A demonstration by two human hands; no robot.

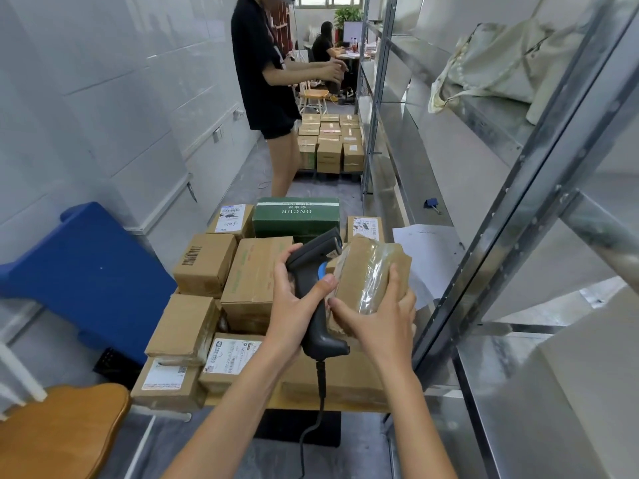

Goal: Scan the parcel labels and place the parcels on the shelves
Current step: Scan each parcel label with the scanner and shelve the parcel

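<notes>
- Scanner [316,288], gripped by left hand [294,305], runs six to twelve o'clock, nose toward one (cord trailing down).
- Right hand [377,316] clasps taped parcel [370,271], long axis twelve-to-six.

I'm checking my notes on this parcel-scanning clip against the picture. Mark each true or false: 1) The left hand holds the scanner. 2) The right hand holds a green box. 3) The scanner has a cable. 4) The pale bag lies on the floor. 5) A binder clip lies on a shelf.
1) True: the left hand grips the black scanner.
2) False: the right hand holds a brown taped parcel; the green box sits on the stack of parcels.
3) True: a black cable hangs from its handle.
4) False: the pale bag lies on an upper shelf.
5) True: a blue binder clip lies on a lower shelf.
</notes>
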